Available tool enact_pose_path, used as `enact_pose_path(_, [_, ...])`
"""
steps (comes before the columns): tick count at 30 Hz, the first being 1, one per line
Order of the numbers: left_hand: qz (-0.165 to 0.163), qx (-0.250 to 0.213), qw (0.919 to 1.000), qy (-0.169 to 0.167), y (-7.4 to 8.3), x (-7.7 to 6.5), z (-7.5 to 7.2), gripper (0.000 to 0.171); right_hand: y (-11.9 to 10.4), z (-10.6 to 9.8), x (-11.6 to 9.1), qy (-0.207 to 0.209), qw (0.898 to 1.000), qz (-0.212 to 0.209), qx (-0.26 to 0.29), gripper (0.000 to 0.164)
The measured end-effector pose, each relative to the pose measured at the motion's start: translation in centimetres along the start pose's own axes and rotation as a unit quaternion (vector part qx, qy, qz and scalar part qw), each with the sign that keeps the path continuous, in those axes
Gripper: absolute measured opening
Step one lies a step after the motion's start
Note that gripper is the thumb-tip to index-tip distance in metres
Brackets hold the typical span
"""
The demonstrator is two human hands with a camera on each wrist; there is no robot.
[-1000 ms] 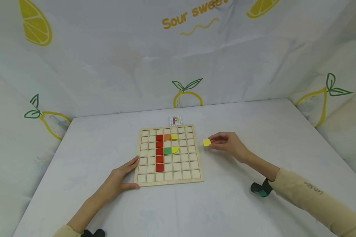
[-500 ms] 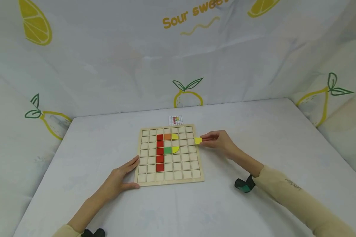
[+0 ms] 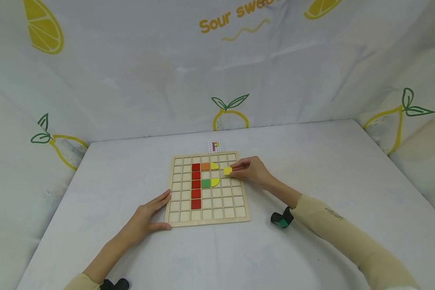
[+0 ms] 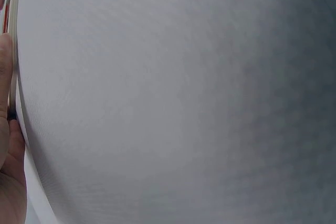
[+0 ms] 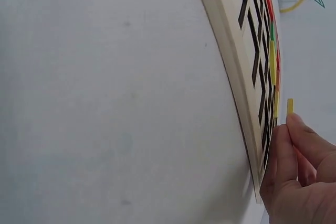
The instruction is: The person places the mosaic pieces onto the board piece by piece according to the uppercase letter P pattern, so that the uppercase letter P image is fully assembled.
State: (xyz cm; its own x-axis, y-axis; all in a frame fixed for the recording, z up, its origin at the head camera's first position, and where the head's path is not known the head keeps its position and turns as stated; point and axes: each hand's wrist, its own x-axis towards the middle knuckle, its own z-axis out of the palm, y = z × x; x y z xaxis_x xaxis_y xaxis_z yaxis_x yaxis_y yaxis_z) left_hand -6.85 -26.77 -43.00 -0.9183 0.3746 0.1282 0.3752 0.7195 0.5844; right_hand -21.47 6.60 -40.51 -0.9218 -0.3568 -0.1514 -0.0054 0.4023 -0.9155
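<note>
A wooden grid board point(image 3: 207, 215) lies on the table. Set in its cells are a column of red square tiles point(image 3: 196, 184), an orange tile point(image 3: 205, 166), a green tile point(image 3: 206, 183) and two yellow rounded tiles point(image 3: 215, 182). Between thumb and fingers my right hand point(image 3: 253, 171) pinches a yellow square tile point(image 3: 227, 171), held above the board's right part; the right wrist view shows this tile point(image 5: 290, 106) edge-on, apart from the board. My left hand point(image 3: 145, 217) rests at the board's left edge, thumb by the near corner and fingers straight. Only part of it shows in the left wrist view.
Behind the board's far edge lies a small printed card point(image 3: 215, 146) with a coloured grid pattern. A white cloth covers the table point(image 3: 304, 149), and a lemon-print curtain point(image 3: 145, 80) hangs behind it.
My right hand has carried the yellow square tile leftward, from beside the board to over its right-hand cells. The left hand and the board stay in place.
</note>
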Motion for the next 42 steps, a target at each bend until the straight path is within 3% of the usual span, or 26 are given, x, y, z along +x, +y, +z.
enact_pose_path(8, [0.001,-0.008,1.0000,0.000,-0.1,0.0,0.0,0.085,-0.5,1.2,0.9,0.004,0.999,-0.017,-0.033,0.026])
enact_pose_path(14, [-0.018,-0.012,0.9997,-0.013,-0.1,0.0,-0.1,0.088,-0.9,1.9,1.2,0.012,0.996,-0.029,-0.083,0.024])
enact_pose_path(19, [-0.015,-0.010,0.9997,-0.013,-0.2,0.0,-0.2,0.088,-1.1,2.3,1.4,0.013,0.992,-0.032,-0.118,0.023])
enact_pose_path(26, [-0.001,-0.007,1.0000,-0.003,-0.2,0.0,-0.1,0.087,-1.3,2.4,1.5,0.005,0.992,-0.023,-0.124,0.027])
enact_pose_path(42, [-0.016,-0.013,0.9997,-0.014,0.0,0.0,-0.2,0.088,-1.7,2.7,1.7,-0.004,0.986,-0.058,-0.154,0.018])
